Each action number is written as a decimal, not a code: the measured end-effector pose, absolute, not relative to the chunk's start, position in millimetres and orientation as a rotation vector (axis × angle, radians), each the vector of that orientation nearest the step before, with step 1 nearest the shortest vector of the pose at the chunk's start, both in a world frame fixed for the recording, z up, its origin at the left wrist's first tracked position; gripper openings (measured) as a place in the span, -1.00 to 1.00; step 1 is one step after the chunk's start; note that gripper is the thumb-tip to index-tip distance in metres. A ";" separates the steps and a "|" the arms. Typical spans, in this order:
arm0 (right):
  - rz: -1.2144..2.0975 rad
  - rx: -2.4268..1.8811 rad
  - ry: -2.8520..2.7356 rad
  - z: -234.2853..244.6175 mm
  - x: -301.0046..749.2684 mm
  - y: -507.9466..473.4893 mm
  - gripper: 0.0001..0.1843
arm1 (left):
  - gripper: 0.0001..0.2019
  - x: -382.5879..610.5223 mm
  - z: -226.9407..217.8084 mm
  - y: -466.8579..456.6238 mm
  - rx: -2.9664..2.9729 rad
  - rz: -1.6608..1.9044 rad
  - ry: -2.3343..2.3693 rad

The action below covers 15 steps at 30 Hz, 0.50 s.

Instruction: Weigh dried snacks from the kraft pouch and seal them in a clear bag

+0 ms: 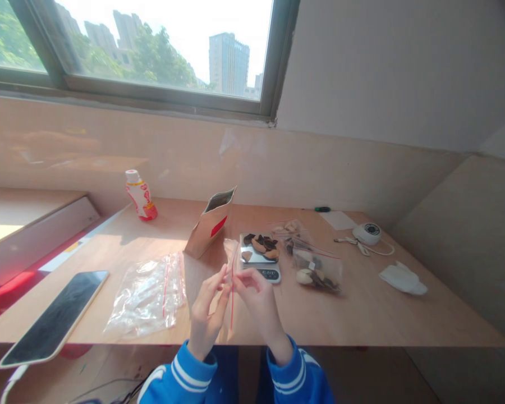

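Both of my hands hold a small clear zip bag [231, 264] with a red seal line, upright above the near edge of the wooden table [362, 314]. My left hand [206, 314] pinches its left side, and my right hand [258, 306] pinches its right side near the top. Just behind the bag stands a small digital scale [266, 273] with brown and dark pieces on its pan. To the right of the scale lie filled clear bags [315, 269] of similar pieces. A pile of empty clear zip bags [149, 294] lies to the left of my hands.
An open brown paper pouch [210, 224] with a red label leans behind the scale. A small red and white bottle [139, 196] stands at the back left. A phone [54, 320] overhangs the near left edge. A white round device [367, 233] with cable and a white cloth [402, 279] lie right.
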State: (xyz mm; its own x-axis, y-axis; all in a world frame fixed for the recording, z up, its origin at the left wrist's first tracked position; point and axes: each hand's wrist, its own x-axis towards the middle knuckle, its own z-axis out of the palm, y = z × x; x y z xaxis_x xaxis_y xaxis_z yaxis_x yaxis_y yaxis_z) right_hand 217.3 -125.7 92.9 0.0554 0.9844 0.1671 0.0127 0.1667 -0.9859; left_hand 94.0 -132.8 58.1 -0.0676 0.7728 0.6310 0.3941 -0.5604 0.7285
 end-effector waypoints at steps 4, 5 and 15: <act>1.034 -1.099 -1.221 94.4 223.6 -122.3 -0.73 | -0.56 95.1 58.0 -120.5 1.922 1.682 1.228; 1.039 -1.083 -1.226 94.4 225.8 -120.8 -0.74 | -0.57 96.0 58.2 -118.1 1.928 1.678 1.223; 0.921 -1.217 -1.270 82.6 281.7 -92.1 -0.64 | -0.62 94.0 63.8 -82.8 1.939 1.855 1.332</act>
State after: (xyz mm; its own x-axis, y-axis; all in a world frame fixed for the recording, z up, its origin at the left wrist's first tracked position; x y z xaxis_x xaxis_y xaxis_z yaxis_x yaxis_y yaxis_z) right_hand 281.7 -92.1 82.6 0.1242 0.9746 0.1865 0.1257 0.1710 -0.9772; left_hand 94.0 -82.8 63.8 -0.1560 0.6625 0.7327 0.4828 -0.5960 0.6417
